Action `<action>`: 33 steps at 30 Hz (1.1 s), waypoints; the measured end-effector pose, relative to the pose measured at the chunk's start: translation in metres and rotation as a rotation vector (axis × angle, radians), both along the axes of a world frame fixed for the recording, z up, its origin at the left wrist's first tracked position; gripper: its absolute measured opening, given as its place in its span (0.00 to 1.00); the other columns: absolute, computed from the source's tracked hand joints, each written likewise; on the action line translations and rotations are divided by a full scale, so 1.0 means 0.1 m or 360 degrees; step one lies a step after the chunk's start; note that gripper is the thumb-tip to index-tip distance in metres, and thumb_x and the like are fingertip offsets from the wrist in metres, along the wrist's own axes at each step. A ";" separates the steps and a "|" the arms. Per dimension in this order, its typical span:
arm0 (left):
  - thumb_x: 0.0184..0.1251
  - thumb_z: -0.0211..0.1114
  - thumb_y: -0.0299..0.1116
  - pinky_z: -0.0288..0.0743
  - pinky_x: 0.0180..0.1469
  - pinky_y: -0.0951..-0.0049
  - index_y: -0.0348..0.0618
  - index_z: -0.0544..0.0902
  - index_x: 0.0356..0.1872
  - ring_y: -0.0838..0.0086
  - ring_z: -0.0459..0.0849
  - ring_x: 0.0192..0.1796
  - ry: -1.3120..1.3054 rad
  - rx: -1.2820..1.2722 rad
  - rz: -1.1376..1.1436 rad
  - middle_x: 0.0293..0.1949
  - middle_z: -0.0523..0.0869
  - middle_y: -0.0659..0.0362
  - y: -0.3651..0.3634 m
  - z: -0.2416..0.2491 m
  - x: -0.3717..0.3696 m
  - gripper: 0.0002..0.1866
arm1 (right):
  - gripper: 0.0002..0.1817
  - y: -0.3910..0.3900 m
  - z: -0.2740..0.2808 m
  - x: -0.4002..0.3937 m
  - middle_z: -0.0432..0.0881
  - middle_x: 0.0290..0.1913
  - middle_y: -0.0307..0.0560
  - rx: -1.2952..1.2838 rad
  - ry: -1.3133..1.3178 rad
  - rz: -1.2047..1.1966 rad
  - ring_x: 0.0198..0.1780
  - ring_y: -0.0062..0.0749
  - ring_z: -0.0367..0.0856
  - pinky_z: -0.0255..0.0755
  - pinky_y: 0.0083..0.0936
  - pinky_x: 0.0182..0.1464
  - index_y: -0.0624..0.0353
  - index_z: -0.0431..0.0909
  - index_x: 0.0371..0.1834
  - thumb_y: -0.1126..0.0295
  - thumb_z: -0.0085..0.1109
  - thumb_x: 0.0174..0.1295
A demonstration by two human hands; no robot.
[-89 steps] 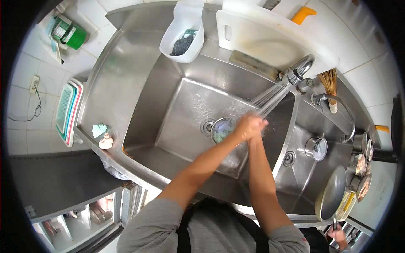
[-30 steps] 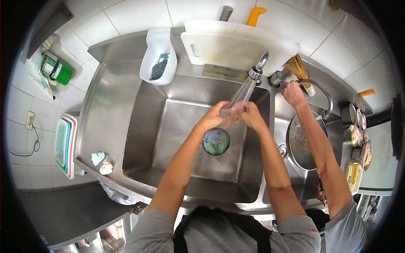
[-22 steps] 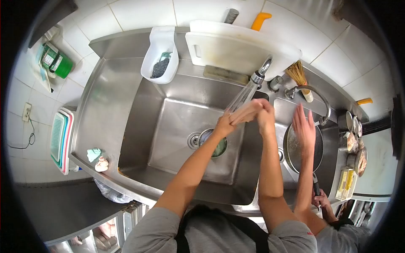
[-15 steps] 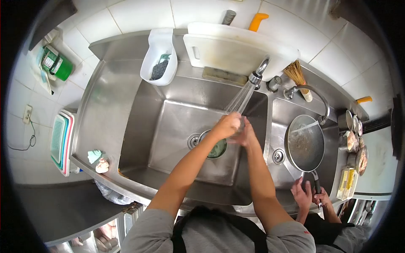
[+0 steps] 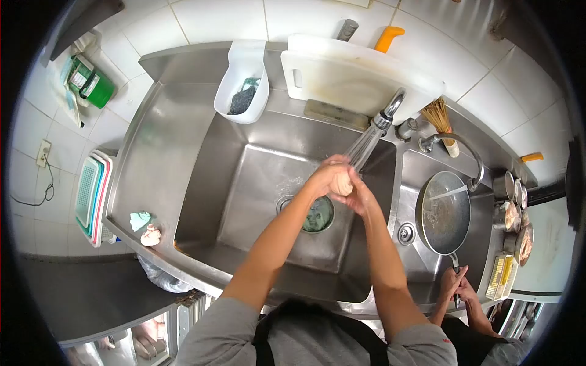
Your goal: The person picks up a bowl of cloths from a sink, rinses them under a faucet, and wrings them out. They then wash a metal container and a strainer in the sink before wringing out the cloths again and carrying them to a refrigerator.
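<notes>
Tabletop: smooth grey steel (image 5: 155, 158), curved along its front rim.
Large basin: deep, squared steel (image 5: 250, 195) with rounded corners and wet highlights.
Cutting boards: flat white slabs (image 5: 342, 67) leaning against the tiled wall.
Frying pan: round, grey-coated (image 5: 444, 216), in the small basin (image 5: 412, 204) under a thin stream; a co-worker's hands (image 5: 459, 288) are at its handle.
Plastic holder: translucent white tub (image 5: 243, 100) with a dark, rough scouring pad (image 5: 243, 99) inside.
Metal bowl: round and thin-rimmed, in the large basin just below the hands, partly hidden by the left forearm, with wet green material (image 5: 318, 215) inside.
Left hand: fingers curled (image 5: 328, 175), meeting the right beneath the tap's spray; a pale, rounded form shows between them, held object or fingers, I cannot tell.
Right hand: half-open and cupped (image 5: 359, 194), pressed to the left; its grip is unclear.
Tap: shiny curved metal (image 5: 390, 110), spraying fanned water.
</notes>
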State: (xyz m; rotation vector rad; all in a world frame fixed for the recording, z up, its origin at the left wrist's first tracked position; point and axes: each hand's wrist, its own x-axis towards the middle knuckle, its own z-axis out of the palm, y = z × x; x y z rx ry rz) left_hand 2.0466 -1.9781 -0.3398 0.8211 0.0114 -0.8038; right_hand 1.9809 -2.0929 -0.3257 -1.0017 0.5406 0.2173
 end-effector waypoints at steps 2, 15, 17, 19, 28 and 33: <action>0.53 0.55 0.21 0.76 0.42 0.71 0.41 0.69 0.50 0.68 0.78 0.44 -0.0282 0.0059 -0.0170 0.38 0.78 0.52 -0.07 0.20 -0.02 0.20 | 0.23 -0.03 0.00 0.01 0.75 0.40 0.50 0.0824 -0.0012 0.0378 0.36 0.31 0.77 0.76 0.26 0.33 0.58 0.64 0.50 0.63 0.59 0.53; 0.55 0.55 0.24 0.68 0.26 0.78 0.35 0.76 0.34 0.79 0.72 0.25 -0.0633 0.0800 0.0455 0.24 0.77 0.62 -0.32 -0.57 0.01 0.06 | 0.10 0.12 -0.74 0.15 0.78 0.26 0.55 -0.1765 -0.0433 0.0794 0.25 0.42 0.77 0.69 0.35 0.26 0.62 0.74 0.30 0.67 0.58 0.46; 0.56 0.51 0.25 0.68 0.24 0.75 0.34 0.76 0.25 0.76 0.72 0.22 -0.0620 0.1317 0.0751 0.20 0.75 0.59 -0.32 -1.09 0.05 0.07 | 0.11 0.20 -0.82 0.09 0.78 0.25 0.58 -0.2134 -0.1023 0.0542 0.25 0.49 0.77 0.69 0.38 0.27 0.64 0.73 0.29 0.66 0.56 0.48; 0.57 0.50 0.27 0.69 0.24 0.74 0.35 0.75 0.23 0.73 0.73 0.21 -0.0147 0.1295 0.0788 0.18 0.75 0.57 -0.26 -0.94 -0.08 0.09 | 0.13 0.38 -0.63 -0.09 0.78 0.31 0.58 -0.2324 -0.0210 0.0869 0.35 0.53 0.76 0.70 0.39 0.38 0.61 0.75 0.33 0.66 0.57 0.45; 0.49 0.53 0.31 0.69 0.37 0.61 0.39 0.68 0.43 0.53 0.75 0.33 -0.1072 0.2383 0.1160 0.27 0.75 0.49 1.52 0.02 -0.57 0.18 | 0.32 0.47 -2.05 -0.61 0.68 0.53 0.57 -0.2167 -0.0435 0.1500 0.56 0.48 0.65 0.59 0.39 0.56 0.59 0.62 0.57 0.63 0.61 0.46; 0.41 0.52 0.20 0.61 0.40 0.57 0.31 0.67 0.40 0.52 0.68 0.40 -0.1435 0.3408 0.1685 0.35 0.70 0.43 3.60 0.67 -0.93 0.19 | 0.17 0.39 -2.37 -0.76 0.73 0.47 0.51 -0.2745 -0.0416 0.1876 0.48 0.43 0.72 0.62 0.42 0.52 0.52 0.70 0.48 0.65 0.50 0.54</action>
